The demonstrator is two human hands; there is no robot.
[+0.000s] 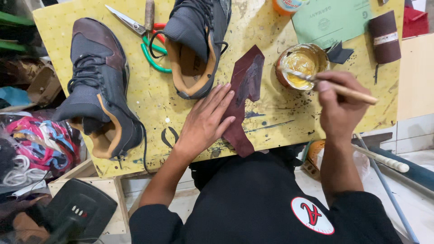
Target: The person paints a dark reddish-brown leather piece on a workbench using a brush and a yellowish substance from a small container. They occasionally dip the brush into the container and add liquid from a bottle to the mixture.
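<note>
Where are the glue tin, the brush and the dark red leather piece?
glue tin (pixel 323 52): head view, right rim.
brush (pixel 357 95): head view, wooden handle.
dark red leather piece (pixel 247 77): head view, upper part.

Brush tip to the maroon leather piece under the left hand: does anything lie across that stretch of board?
Nothing visible does. The brush, held by the right hand, has its tip in the glue tin. Between the tin and the maroon leather piece, pressed flat by the left hand, only bare yellow board shows.

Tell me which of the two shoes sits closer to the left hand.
The upper shoe, by the scissors; its heel nearly meets the left hand. The other shoe lies near the board's left edge.
</note>
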